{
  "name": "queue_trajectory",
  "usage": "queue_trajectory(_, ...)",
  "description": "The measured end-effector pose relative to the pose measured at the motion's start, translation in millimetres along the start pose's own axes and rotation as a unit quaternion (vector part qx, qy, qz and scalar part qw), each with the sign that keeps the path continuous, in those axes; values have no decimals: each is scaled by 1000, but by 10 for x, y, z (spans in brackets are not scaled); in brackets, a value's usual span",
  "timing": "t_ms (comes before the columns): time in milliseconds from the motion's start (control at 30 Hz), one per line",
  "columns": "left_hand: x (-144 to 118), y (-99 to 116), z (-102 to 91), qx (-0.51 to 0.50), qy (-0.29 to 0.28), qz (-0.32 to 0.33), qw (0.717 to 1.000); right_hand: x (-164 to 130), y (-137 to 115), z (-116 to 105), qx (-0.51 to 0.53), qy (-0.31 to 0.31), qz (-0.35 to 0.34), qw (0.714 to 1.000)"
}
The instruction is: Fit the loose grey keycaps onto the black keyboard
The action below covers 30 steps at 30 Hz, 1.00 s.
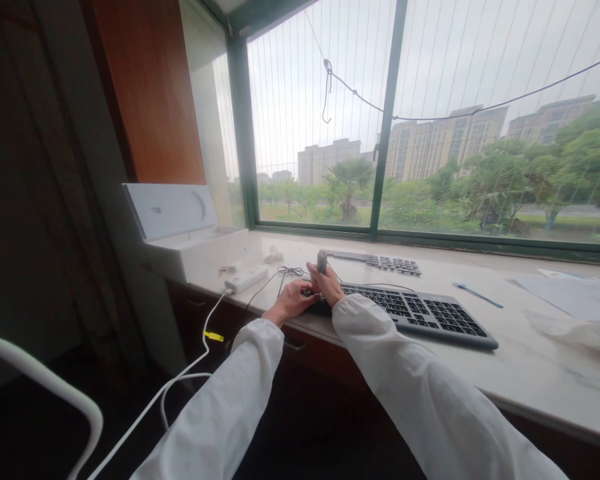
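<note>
A black computer keyboard [420, 310] lies on the countertop, its left end under my hands. My right hand [330, 285] is wrapped round a dark grey cylindrical tool [322, 261], like a screwdriver handle, held upright over that end. The tool's lower tip is hidden by my fingers. Close beside it, my left hand [293, 300] is curled with fingertips pinched together at the keyboard's left end. Whatever is between those fingers is too small to make out. Behind the keyboard lies a group of loose dark keycaps [393, 263], set out in rows.
An opened white box [215, 245] stands at the left, near a white power strip [247, 279] with a white cable hanging off the edge. A thin black cable [290, 271] lies by my left hand. To the right are a blue pen [479, 295] and papers [560, 297]. Windows rise behind.
</note>
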<state>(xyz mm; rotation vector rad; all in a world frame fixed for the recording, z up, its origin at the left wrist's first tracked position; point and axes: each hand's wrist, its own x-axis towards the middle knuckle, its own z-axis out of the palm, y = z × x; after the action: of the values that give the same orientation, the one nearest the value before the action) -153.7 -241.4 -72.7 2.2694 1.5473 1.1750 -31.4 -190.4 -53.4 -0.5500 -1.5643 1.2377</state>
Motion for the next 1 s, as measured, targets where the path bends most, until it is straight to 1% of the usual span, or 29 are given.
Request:
queue_trajectory(233,9,-57,13,-17,-11,6,1000,-32,-46,11,-10,0,-7,1000)
queue_trajectory(467,13,-52,5,-19,-16,7,1000,-70,-107,25,-16,8,-15,1000)
queue_trajectory(667,11,-50,6,-16,-15,-21,1000,-52,-65,3,-33,19,-25,999)
queue_trajectory(833,25,-74,15,-16,-26,-4,1000,-44,-29,-22,-81,9,-57,995)
queue_trajectory(1000,33,-93,24,-18,-28,2,999,-41,-3,-25,-68,8,-56,996)
